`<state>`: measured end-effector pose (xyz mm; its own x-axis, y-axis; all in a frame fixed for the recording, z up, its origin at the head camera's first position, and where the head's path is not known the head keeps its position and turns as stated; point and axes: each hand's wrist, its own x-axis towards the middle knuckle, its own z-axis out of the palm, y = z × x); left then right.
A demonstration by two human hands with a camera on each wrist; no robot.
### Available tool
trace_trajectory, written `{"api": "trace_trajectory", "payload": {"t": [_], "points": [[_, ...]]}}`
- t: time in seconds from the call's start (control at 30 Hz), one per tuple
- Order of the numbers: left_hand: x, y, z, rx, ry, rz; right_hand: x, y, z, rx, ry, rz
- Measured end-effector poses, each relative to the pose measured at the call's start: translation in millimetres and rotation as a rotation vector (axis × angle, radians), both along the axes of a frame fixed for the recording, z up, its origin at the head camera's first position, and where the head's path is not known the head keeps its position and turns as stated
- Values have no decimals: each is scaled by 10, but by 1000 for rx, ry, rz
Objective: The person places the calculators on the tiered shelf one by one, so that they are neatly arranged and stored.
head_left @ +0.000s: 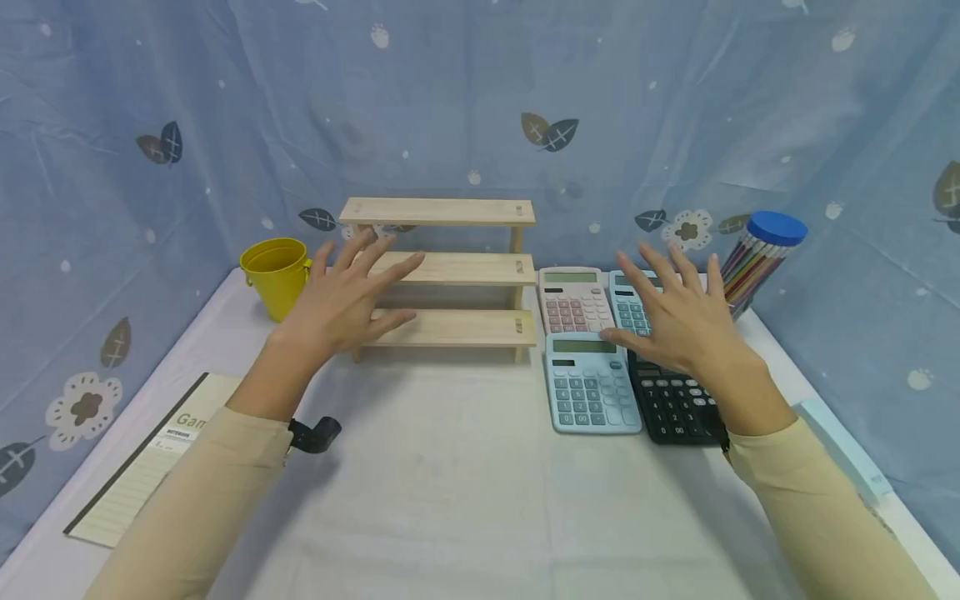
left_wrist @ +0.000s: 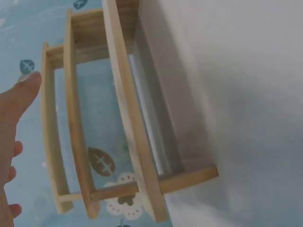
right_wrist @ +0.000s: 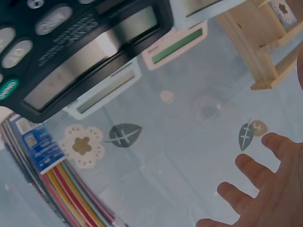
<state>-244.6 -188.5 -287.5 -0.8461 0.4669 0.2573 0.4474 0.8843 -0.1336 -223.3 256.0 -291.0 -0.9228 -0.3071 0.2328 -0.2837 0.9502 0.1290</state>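
My left hand is raised with its fingers spread, in front of the left end of a three-tier wooden shelf. In the left wrist view the shelf's tiers hold nothing, and the thumb is apart from them. My right hand, also spread, hovers above a group of calculators. These are a pink one, a light blue one in front, another light blue one behind and a black one, partly hidden by the hand and wrist. Neither hand holds anything.
A yellow bucket stands left of the shelf. A notebook lies at the left edge. At the back right is a blue-lidded tube of coloured sticks. A light blue box lies along the right edge. A patterned curtain surrounds the table.
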Motion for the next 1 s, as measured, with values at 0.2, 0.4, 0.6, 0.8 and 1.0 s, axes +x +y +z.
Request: {"api": "trace_trajectory", "payload": {"t": [0.2, 0.4, 0.6, 0.8, 1.0], "points": [[11, -69, -103, 35, -34, -8, 61, 93, -65, 4, 22, 15], [7, -174, -181, 68, -52, -21, 111, 197, -117, -17, 14, 45], [19, -309, -251, 100, -93, -20, 139, 292, -196, -98, -82, 68], [22, -448, -316, 187, -174, -11, 157, 343, -320, -165, -108, 73], [16, -581, -387, 333, -209, -40, 206, 382, -433, -175, -116, 64]]}}
